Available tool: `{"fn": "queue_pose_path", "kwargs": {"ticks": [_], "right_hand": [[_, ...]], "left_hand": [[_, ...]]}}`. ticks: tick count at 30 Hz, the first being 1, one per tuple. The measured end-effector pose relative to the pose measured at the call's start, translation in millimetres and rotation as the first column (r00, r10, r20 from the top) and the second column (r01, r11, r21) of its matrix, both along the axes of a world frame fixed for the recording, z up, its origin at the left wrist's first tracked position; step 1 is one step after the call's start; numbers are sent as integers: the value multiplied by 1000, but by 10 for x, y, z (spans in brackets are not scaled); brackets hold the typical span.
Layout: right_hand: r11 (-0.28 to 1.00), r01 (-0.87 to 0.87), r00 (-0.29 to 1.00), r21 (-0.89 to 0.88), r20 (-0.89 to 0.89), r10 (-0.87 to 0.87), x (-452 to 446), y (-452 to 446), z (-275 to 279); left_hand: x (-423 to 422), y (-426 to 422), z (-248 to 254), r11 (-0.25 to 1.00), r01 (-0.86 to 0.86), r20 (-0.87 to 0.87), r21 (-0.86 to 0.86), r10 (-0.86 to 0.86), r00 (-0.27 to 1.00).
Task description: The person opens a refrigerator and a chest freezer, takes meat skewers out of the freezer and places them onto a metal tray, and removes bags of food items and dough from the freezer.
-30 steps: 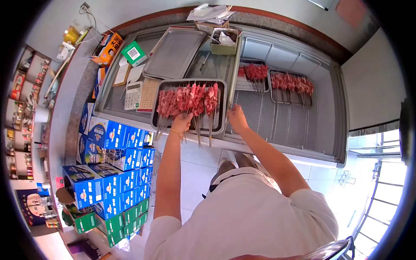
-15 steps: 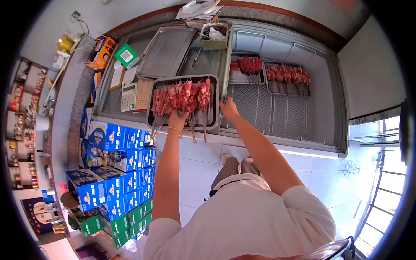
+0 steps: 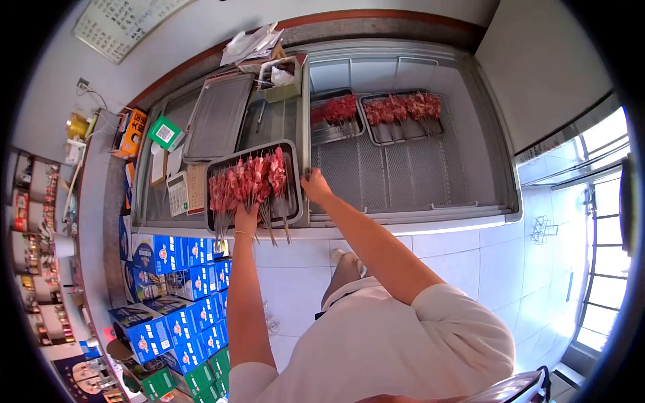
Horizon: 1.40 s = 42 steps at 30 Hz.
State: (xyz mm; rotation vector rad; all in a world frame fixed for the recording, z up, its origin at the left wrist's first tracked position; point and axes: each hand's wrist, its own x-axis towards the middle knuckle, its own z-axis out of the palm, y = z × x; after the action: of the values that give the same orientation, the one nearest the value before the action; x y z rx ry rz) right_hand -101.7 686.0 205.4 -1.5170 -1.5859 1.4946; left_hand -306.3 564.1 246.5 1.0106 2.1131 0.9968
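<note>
The left hand's (image 3: 246, 219) fingers grasp the thin sticks of red meat skewers (image 3: 252, 180), whose meat lies just beyond them in a dark rectangular metal tray (image 3: 294, 201). The right hand's (image 3: 317, 189) fingers curl against the grey sliding-lid frame (image 3: 306, 127).

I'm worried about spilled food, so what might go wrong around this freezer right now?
The skewers stick out past the near rim of the black tray, so a knock could tip some onto the floor.
The right hand is at the frame beside the open section; if that frame moves, the tray might shift or catch.
The left hand is among the sticks, whose ends might prick it.
</note>
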Motion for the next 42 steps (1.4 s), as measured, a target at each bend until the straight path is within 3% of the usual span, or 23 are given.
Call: {"fn": "queue_pose_path", "kwargs": {"ticks": [6,12,14,16,18,20,22,26,29,31,32,34,37,38,39,41,42], "right_hand": [[999,54,998,-8,-11,-54,613,38,-19],[987,158,986,32,-54,-156,1518,199,-248],[980,183,983,74,-16,-182,1799,230,-305],[979,198,980,57,-18,-197,2171,283,-308],[976,211,977,52,-32,-210,2575,341,-386],[965,235,972,119,-12,-235,2932,370,-411],[965,230,971,125,36,-236,3366,402,-332],[926,229,939,300,184,-292,4297,553,-493],[929,189,913,318,292,-286,4857,536,-157],[875,140,713,463,566,-414,5137,468,67],[869,163,693,467,573,-438,5287,456,103],[790,147,512,595,638,-576,5497,447,160],[782,192,359,592,699,-618,5608,404,249],[776,191,303,601,716,-629,5591,364,302],[770,210,280,602,718,-638,5520,333,387],[825,361,303,434,782,-544,5331,369,476],[808,365,264,462,781,-565,5270,347,462]], "left_hand": [[536,94,-96,995,15,32,-103,-12,999],[1565,257,-50,998,33,-30,-49,-35,999],[1893,270,92,992,66,-74,-104,-74,995],[2136,341,-98,994,94,-16,-63,-95,995],[2461,429,-154,969,183,-90,-165,-200,976],[2828,436,-92,985,173,221,-25,-164,961],[3225,502,-176,989,148,381,6,-139,914],[4089,651,-402,981,187,516,56,-188,836],[4660,722,-396,978,210,582,12,-178,793],[4994,745,-353,975,220,636,30,-188,749],[5177,771,-353,978,207,678,38,-177,713],[5431,830,-360,962,272,675,15,-210,707],[5583,851,-295,952,302,759,-42,-166,629],[5573,837,-308,959,285,820,5,-167,548],[5540,825,-314,964,262,870,47,-168,463],[5392,877,-343,954,299,895,12,-144,422],[5327,881,-316,950,313,917,-12,-114,383]]}}
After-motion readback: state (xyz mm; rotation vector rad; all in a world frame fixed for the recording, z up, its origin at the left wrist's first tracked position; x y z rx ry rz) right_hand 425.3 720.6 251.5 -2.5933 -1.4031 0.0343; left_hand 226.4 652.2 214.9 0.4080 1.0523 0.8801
